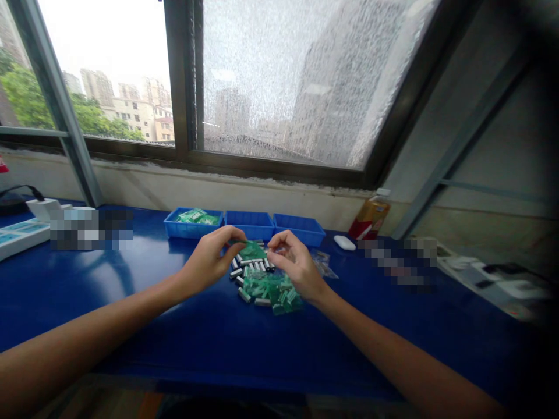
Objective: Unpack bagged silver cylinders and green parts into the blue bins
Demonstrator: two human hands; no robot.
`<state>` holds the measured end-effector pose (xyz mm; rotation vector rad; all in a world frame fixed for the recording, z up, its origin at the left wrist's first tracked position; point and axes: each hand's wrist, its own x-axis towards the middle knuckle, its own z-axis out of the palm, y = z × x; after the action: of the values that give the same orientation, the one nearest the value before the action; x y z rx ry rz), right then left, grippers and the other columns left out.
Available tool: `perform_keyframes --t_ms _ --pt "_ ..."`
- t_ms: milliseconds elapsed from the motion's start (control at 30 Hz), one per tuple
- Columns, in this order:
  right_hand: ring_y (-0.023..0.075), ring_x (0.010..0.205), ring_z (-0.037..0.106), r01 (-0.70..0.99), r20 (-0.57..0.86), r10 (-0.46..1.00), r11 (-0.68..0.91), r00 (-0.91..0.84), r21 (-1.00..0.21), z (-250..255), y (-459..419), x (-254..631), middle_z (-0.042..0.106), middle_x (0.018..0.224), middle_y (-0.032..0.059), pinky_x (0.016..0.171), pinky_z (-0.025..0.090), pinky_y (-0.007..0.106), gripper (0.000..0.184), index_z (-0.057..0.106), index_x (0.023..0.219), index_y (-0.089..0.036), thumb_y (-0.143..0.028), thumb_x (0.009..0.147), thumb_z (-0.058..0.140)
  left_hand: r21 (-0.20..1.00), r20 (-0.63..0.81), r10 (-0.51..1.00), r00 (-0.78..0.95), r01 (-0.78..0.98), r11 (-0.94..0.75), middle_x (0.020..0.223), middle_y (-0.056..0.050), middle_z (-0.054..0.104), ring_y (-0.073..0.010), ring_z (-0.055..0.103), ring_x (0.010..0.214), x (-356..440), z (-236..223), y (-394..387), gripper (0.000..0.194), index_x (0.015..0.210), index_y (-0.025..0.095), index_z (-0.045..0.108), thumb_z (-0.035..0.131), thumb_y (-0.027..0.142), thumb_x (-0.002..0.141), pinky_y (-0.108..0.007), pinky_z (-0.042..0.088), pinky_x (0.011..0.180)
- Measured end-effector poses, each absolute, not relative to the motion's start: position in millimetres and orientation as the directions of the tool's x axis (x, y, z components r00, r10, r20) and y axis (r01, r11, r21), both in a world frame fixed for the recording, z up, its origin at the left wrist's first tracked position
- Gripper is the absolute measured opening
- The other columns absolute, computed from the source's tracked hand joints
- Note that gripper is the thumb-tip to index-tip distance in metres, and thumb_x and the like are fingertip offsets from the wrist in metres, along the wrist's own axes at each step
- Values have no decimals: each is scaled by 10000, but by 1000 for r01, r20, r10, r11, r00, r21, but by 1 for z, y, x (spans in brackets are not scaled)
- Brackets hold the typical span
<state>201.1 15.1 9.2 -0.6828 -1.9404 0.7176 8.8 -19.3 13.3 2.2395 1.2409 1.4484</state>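
Note:
My left hand (pixel 213 256) pinches the edge of a small green plastic bag (pixel 254 250) between thumb and fingers, holding it above the pile. Close to the bag's other side, my right hand (pixel 297 265) has thumb and fingertips drawn together. What sits in that pinch, if anything, is too small to tell. Below both hands lie several short silver-and-black metal parts (pixel 262 302), scattered in a heap. Filled green bags (pixel 286 295) with small pieces inside lie among them. Some clear bags (pixel 322 265) are partly hidden behind my right hand.
Behind the pile stand three blue bins: the left bin (pixel 192 231) holds green bags, beside a middle bin (pixel 248 219) and a right bin (pixel 305 224). A bottle (pixel 371 215) and a white case (pixel 345 242) are at right. A power strip (pixel 26 235) lies left on the blue table (pixel 209 343).

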Motion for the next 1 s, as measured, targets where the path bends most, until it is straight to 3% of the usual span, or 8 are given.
perform_keyframes --t_ms 100,233,367,533,667,767,867,1000 --pt "167 868 538 115 455 659 633 -599 -766 13 13 204 538 919 41 705 446 303 354 434 1063 -197 -286 749 570 306 754 566 334 584 -752 838 -40 612 -157 523 813 9 13 -24 118 866 192 563 452 154 851 -295 405 753" --pt "220 1092 470 102 318 438 705 -841 -702 23 4 208 500 1164 80 889 401 368 643 397 1217 -202 -296 651 688 143 771 403 493 483 -864 886 -53 637 -181 513 904 10 13 -28 177 927 206 566 440 109 848 -328 413 822" --pt "222 1041 513 15 255 388 574 -886 -819 25 4 207 545 1112 64 876 417 367 511 503 1118 -183 -389 675 652 85 766 368 527 484 -871 984 -70 607 -200 480 981 10 14 -29 200 946 218 564 415 118 858 -357 402 868" --pt "126 673 535 159 314 628 580 -712 -799 16 11 201 566 744 4 610 432 248 183 563 821 -154 -314 738 594 67 754 427 500 588 -806 1096 -76 513 -199 438 1020 6 13 -28 237 869 215 596 407 76 837 -356 394 867" --pt "121 626 468 403 579 593 805 -559 -435 14 13 201 504 661 -8 591 377 248 53 521 714 -173 -204 743 553 208 709 562 426 635 -744 1119 -84 465 -221 422 1038 5 13 -23 221 872 212 626 447 99 810 -383 389 862" --pt "123 619 451 482 709 515 832 -482 -275 16 13 202 474 649 -11 585 354 248 107 445 681 -190 -156 732 532 530 585 750 307 556 -641 1010 -81 504 -214 467 963 8 14 -21 176 888 189 639 500 276 824 -349 405 805" --pt "124 587 417 484 729 428 862 -534 -151 16 11 203 430 604 -20 554 320 250 179 382 622 -202 -95 693 506 890 229 930 288 326 -320 882 -79 564 -172 518 766 13 14 -21 446 886 142 626 352 494 863 -268 395 601" --pt "149 626 417 406 638 268 910 -722 78 14 3 199 459 607 4 591 320 277 162 443 602 -197 -92 720 478 987 59 953 297 125 -100 690 -32 554 -109 472 582 18 11 -19 389 822 110 591 443 470 831 -221 328 513"
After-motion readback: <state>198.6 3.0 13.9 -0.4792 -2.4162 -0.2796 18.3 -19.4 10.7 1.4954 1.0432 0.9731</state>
